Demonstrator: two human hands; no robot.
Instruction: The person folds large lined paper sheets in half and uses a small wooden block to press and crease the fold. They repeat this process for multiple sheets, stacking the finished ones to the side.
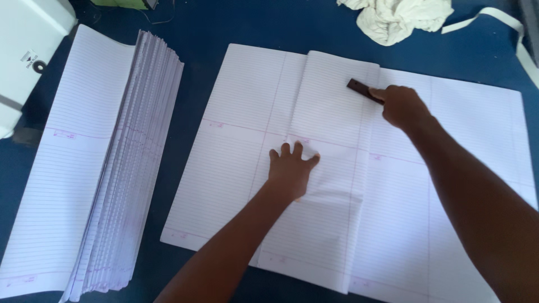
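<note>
- While only the head view is at hand, it looks down on a dark blue worktop [303, 28] with a large ruled paper sheet [247, 112] spread over its middle, part of the sheet folded over itself as a narrower panel.
- Left hand [292, 168] lies flat on the folded panel near the sheet's middle, fingers [284, 150] spread and pressing down; the paper beside it shows soft wrinkles.
- Right hand [401, 105] is closed around a dark wooden stick [364, 90], a short flat bar whose free end lies on the paper at the fold edge; the fingers are curled tight on its near end.
- Judged from its look, the sheet is thin, light and limp: it creases readily, slides on the smooth top and would tear or dent if pinched hard. A flat palm holds it best; to lift it, take an edge or corner gently.
- Stiff and narrow, the stick should handle surely when gripped at one end, as it is now.
- To the left lies a thick stack of folded sheets [123, 168], their edges fanned, well apart from the hands.
- A crumpled white cloth [401, 17] sits at the far edge, a white strap [494, 17] beside it, and a white machine casing [28, 39] fills the far left corner.
</note>
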